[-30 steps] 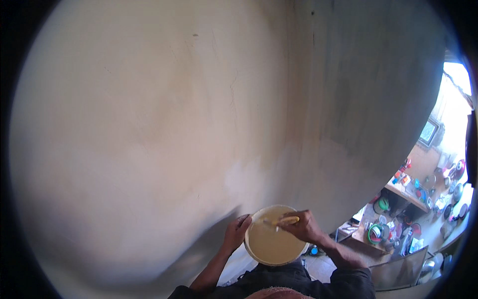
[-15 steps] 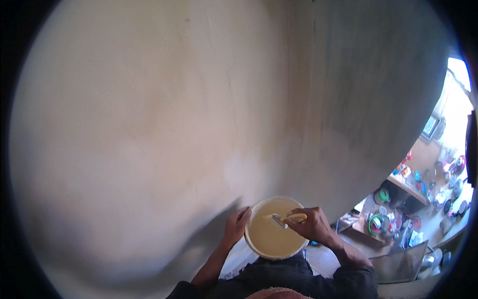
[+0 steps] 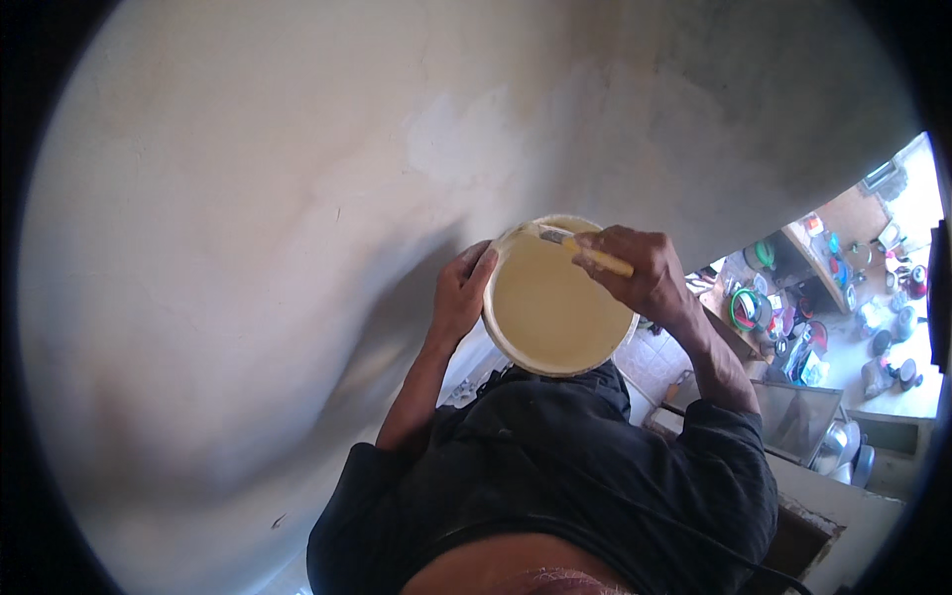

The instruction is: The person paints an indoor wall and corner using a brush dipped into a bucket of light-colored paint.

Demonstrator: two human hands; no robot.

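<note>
A round bucket [image 3: 493, 332] of pale cream paint [image 3: 560, 312] is in front of my body, its rim toward me. My left hand [image 3: 464, 288] grips the bucket's left rim, thumb at the edge and fingers mostly hidden behind it. In my right hand [image 3: 640, 266] is a paintbrush [image 3: 605, 260] with a yellow handle and a metal band. Its bristle end lies at the far inner rim of the bucket, above the paint. The fingers of the right hand are closed around the handle.
A bare, patchy plastered wall [image 3: 248, 178] fills the left and far side, with a corner toward the right. Below at right, a cluttered room shows a wooden table [image 3: 818, 263], a green basket [image 3: 744, 309], a glass-like panel [image 3: 798, 416] and metal pots [image 3: 836, 446].
The bucket and both hands now appear higher in view, with more of my dark shirt showing. The brush has moved from over the middle of the paint to the far rim.
</note>
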